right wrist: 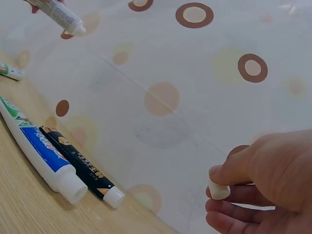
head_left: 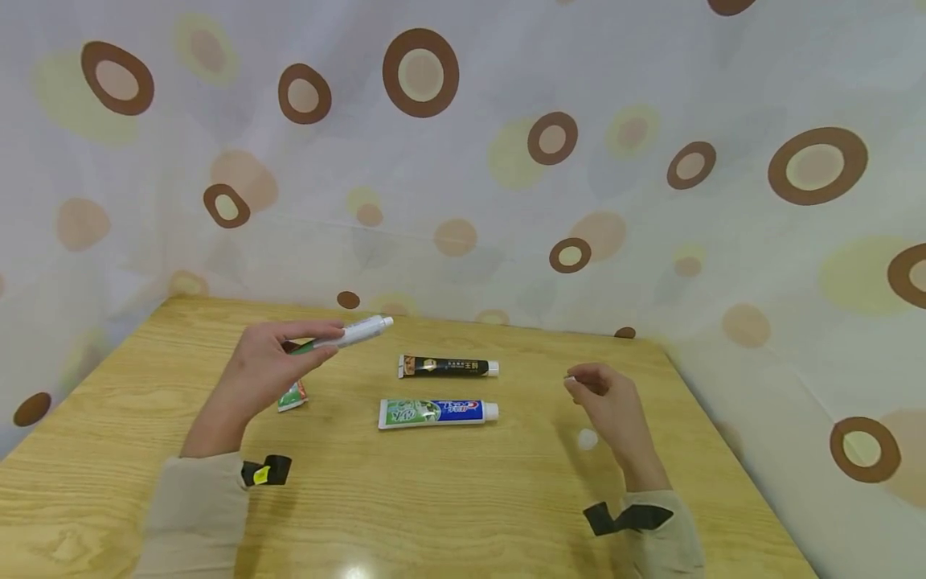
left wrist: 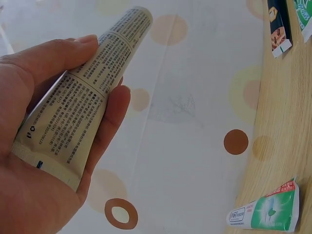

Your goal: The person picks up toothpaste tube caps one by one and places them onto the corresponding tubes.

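Observation:
My left hand (head_left: 253, 370) grips a white toothpaste tube (head_left: 360, 331) above the table, thumb on one side and fingers on the other. Rows of small print cover the tube's face in the left wrist view. Its bare, narrow nozzle points right and slightly up. Off to the right, my right hand (head_left: 615, 410) pinches a small white cap (right wrist: 219, 190) between thumb and fingers, apart from the tube. On the table between the hands lie a black toothpaste tube (head_left: 444, 367) and a blue-and-green one (head_left: 434, 412), both with white caps on.
A green-and-white toothpaste tube (left wrist: 268, 209) lies on the wooden table (head_left: 405, 498) beneath my left hand, mostly hidden in the head view. A small white round piece (head_left: 587, 439) rests near my right wrist. Behind the table hangs a dotted white sheet (head_left: 463, 177).

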`<state>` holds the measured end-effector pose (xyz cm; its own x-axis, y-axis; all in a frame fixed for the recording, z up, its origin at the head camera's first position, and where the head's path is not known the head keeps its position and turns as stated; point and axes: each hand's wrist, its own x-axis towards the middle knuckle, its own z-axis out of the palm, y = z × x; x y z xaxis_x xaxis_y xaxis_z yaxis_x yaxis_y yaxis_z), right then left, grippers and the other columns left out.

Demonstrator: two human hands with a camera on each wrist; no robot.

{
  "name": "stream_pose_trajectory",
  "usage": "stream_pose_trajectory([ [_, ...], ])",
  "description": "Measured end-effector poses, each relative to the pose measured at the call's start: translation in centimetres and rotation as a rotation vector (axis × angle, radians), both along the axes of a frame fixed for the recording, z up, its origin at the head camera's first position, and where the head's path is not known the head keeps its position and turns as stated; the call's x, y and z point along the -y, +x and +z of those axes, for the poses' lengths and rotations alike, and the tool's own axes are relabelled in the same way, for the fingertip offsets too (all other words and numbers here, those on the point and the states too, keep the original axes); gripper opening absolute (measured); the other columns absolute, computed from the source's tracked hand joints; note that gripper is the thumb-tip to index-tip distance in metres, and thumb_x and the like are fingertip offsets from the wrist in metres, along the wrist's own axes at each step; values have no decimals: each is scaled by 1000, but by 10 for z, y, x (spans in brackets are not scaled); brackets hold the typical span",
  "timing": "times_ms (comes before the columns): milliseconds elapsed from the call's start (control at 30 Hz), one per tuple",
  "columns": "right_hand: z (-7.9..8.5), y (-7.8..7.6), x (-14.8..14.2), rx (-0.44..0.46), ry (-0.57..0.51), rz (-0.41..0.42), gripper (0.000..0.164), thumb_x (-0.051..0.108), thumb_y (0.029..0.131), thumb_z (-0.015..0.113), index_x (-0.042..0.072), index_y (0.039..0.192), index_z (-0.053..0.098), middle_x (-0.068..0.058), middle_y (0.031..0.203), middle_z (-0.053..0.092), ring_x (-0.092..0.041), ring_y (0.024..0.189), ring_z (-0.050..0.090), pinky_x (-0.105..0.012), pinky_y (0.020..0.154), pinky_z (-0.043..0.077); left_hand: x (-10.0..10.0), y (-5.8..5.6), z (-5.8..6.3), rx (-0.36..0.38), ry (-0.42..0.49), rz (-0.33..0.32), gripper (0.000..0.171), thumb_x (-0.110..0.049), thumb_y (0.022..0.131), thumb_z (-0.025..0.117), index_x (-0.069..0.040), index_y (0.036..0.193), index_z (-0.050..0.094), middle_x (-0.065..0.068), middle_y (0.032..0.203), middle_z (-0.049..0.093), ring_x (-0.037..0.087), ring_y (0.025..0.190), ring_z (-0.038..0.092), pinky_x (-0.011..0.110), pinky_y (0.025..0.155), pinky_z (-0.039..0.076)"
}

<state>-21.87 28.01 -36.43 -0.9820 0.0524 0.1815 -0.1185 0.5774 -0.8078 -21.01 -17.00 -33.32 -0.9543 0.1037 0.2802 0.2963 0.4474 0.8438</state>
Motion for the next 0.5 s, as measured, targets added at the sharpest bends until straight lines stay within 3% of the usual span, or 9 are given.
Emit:
stream_pose_trajectory([
  [167,6,4,4,1,-26,22,29,23,98,65,5,120,68,-16,116,70,-8,90,69,-22,83,52,-5,1,1,-17,-2,-29,28,-31,89,76,-25,116,76,1,123,71,14,70,56,26,53,46],
  [367,12,5,9,-38,-10,64,27,15,97,65,7,122,70,-14,126,66,-2,97,62,-17,83,52,-11,-3,1,-72,-10,-68,23,-24,87,78,-26,110,78,-2,117,74,14,65,50,25,51,40],
  [467,14,6,11,-47,-26,67,25,10,97,64,6,121,70,-13,129,64,-1,97,60,-16,82,52,-15,-4,0,-73,-18,-102,22,-21,87,77,-24,109,78,-2,118,74,13,73,54,24,54,41],
  [500,14,6,11,-47,-41,68,25,9,97,64,5,120,70,-13,130,64,0,97,61,-16,82,52,-16,-5,-1,-66,-20,-110,21,-20,87,77,-24,108,78,-2,118,74,12,68,52,24,52,40],
])
